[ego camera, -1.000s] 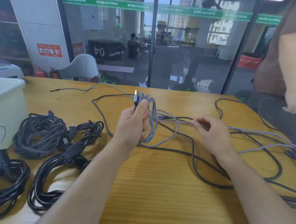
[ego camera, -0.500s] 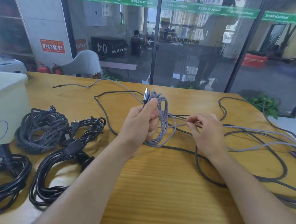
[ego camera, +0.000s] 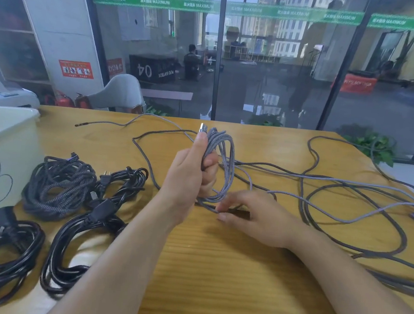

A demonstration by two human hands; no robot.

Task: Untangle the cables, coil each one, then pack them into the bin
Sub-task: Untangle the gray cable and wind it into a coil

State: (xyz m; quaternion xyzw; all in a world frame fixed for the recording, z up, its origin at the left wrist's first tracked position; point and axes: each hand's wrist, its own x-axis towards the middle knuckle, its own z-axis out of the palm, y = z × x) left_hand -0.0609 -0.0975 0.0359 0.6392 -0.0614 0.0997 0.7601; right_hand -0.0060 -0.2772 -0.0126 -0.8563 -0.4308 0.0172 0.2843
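A: Why's the left hand raised?

B: Its grip is closed round the grey cable loops, lifted above the surface so they hang clear.

A: And the right hand?

B: Just beneath those loops, pinching the loose strand to feed another turn, I'd judge. The bin waits far left of the loops.
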